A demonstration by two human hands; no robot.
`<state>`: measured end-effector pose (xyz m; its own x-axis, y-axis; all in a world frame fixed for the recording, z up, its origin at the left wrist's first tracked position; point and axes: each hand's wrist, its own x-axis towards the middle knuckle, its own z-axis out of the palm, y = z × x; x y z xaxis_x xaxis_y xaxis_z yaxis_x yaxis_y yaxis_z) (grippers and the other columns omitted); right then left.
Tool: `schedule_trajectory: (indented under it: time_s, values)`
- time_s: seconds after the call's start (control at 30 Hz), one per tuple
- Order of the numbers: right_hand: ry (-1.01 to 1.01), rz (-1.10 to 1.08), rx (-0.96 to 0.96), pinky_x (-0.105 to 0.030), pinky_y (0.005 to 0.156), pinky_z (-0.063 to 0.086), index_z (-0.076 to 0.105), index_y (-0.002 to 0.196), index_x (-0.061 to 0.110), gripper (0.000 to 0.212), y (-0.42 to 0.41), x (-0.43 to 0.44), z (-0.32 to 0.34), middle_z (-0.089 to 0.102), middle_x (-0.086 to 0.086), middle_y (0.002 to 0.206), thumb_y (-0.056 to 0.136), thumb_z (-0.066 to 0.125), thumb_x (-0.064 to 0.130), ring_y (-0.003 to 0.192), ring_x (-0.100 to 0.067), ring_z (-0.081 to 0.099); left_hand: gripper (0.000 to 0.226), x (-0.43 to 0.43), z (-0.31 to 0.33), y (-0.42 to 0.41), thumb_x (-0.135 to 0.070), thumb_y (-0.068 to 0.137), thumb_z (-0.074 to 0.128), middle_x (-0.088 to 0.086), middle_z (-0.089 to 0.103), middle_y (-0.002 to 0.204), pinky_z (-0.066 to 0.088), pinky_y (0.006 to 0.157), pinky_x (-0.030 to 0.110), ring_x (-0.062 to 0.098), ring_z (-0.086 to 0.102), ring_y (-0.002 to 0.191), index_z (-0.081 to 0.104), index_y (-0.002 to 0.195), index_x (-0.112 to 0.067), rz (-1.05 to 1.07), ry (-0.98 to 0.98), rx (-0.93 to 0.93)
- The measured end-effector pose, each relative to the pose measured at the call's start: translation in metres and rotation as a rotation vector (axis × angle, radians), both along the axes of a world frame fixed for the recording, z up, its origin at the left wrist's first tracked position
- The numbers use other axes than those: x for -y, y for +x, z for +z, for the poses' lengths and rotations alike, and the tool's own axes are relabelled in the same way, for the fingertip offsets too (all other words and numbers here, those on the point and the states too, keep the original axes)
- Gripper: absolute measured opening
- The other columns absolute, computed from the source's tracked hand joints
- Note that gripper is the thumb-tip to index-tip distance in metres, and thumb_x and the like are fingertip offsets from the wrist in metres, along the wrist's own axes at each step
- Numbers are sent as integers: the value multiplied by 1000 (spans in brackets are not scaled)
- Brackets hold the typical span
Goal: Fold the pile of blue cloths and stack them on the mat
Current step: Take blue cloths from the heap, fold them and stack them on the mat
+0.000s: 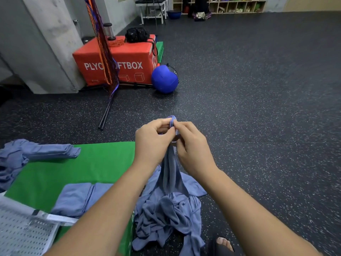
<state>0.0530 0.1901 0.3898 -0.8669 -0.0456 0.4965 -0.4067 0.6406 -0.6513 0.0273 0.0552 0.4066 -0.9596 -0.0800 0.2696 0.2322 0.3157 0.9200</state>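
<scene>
Pile of blue cloths (166, 215) lies crumpled on the dark speckled floor (258, 108), touching the right edge of the green mat (73, 169); one cloth (170, 174) is drawn up out of it, its lower part trailing into the heap. The left hand (153, 143) and the right hand (191, 146) meet at the top of this cloth; each grip is pressed together, thumb and curled fingers pinching the bunched hem, the two hands almost touching. On the mat, a folded cloth (79, 198) lies near the person, beside the left forearm; a folded stack (53, 151) sits at the far left of the mat, with loose cloths (9, 167) just beside it at the picture's edge. A white perforated basket (22, 231) overlaps the mat's near corner; a sandalled foot (223, 244) shows at the bottom. Well apart, a red box (118, 61) carries a black bag (137, 34); a blue ball (164, 79) rests against the box.
</scene>
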Motion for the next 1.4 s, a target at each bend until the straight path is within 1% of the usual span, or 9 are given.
schedule_trajectory:
  time_s: [0.13, 0.3, 0.47, 0.6, 0.7, 0.8, 1.0, 1.23, 1.4]
  values:
    - [-59, 44, -33, -13, 105, 43, 67, 141, 6, 50, 0, 0, 2, 66, -6, 132, 94, 49, 2, 118, -16, 64, 20, 3, 0, -3, -11, 90, 81, -16, 80, 91, 58, 78, 16, -1, 75, 84, 83, 105, -24, 46, -28, -66]
    - [-156, -31, -52, -23, 89, 52, 74, 117, 18, 30, -9, -18, 5, 68, 6, 112, 93, 63, 2, 102, -8, 65, 18, 13, 4, -14, -8, 91, 76, -10, 80, 86, 54, 77, 19, 2, 69, 76, 81, 95, -25, -15, -13, -52]
    - [13, 105, 144, -54, 119, 37, 49, 150, 42, 69, -17, -40, 14, 52, 15, 147, 85, 66, 25, 141, -9, 47, 22, 23, 7, -15, -4, 86, 65, -1, 76, 86, 50, 76, 20, 7, 62, 76, 77, 91, -22, -181, -43, 6]
    - [112, 216, 186, -50, 109, 45, 69, 118, 34, 38, -21, -44, 21, 72, 18, 114, 81, 73, 34, 115, -8, 63, 24, 27, 9, -11, 6, 91, 64, -13, 72, 78, 46, 69, 18, 5, 61, 71, 77, 95, -15, -297, -78, 32]
    - [78, 250, 264, -50, 94, 53, 68, 98, 32, 16, -25, -50, 25, 71, 12, 90, 84, 75, 30, 92, -12, 67, 26, 29, 7, -10, 7, 92, 65, -13, 72, 77, 46, 67, 18, 5, 59, 69, 76, 96, -16, -311, -96, 15]
    - [94, 256, 251, -47, 89, 53, 62, 88, 29, 14, -23, -54, 31, 65, 9, 87, 85, 76, 29, 90, -15, 62, 25, 31, 5, -10, 5, 94, 66, -2, 76, 86, 51, 77, 26, 10, 65, 78, 75, 99, -18, -330, -78, 2]
    - [-6, 320, 282, -35, 72, 48, 62, 94, 26, 19, -19, -50, 39, 67, 4, 81, 94, 81, 30, 74, -8, 56, 26, 28, 4, -8, -1, 95, 73, 2, 74, 90, 53, 80, 25, 13, 68, 82, 58, 100, -22, -336, 16, -2]
    - [50, 203, 167, -30, 68, 44, 62, 91, 23, 16, -21, -59, 49, 61, 0, 74, 100, 74, 30, 69, -9, 53, 21, 19, -2, -2, -2, 89, 84, -2, 76, 85, 53, 76, 20, 9, 68, 78, 66, 97, -12, -338, 30, 16]
    - [21, 188, 140, -30, 65, 43, 64, 92, 23, 15, -21, -69, 62, 56, 0, 68, 99, 74, 30, 64, -5, 47, 23, 5, -11, 4, -10, 86, 86, -6, 78, 88, 53, 77, 29, 8, 72, 83, 70, 97, -23, -313, -78, -55]
